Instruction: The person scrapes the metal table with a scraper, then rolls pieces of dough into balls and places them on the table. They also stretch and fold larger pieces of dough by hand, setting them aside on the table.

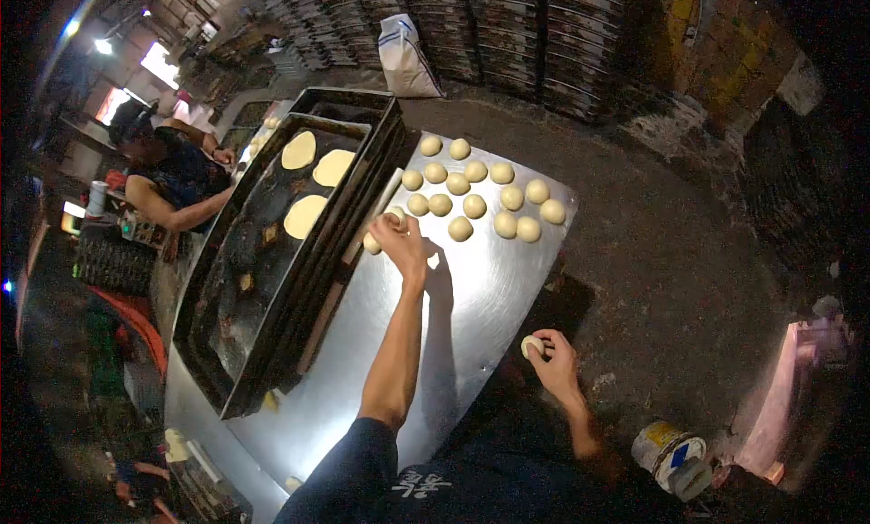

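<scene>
My left hand (pixel 401 245) reaches over the metal table (pixel 494 316), with its fingers curled around a dough ball (pixel 396 214) near the tray side. Another dough ball (pixel 372 243) sits right beside its fingertips, partly hidden. Beyond the table's right edge, my right hand (pixel 555 365) grips a round dough ball (pixel 532 346) between thumb and fingers. Several more pale dough balls (pixel 475 206) lie spread over the far part of the table. A pale rod (pixel 391 191) runs along the table's left side.
Stacked dark baking trays (pixel 299 329) stand left of the table; the top one holds flat dough rounds (pixel 333 168). Across them another person (pixel 177 175) works. A white sack (pixel 407 57) leans by the racks (pixel 507 44). A bucket (pixel 669 451) stands on the floor, lower right.
</scene>
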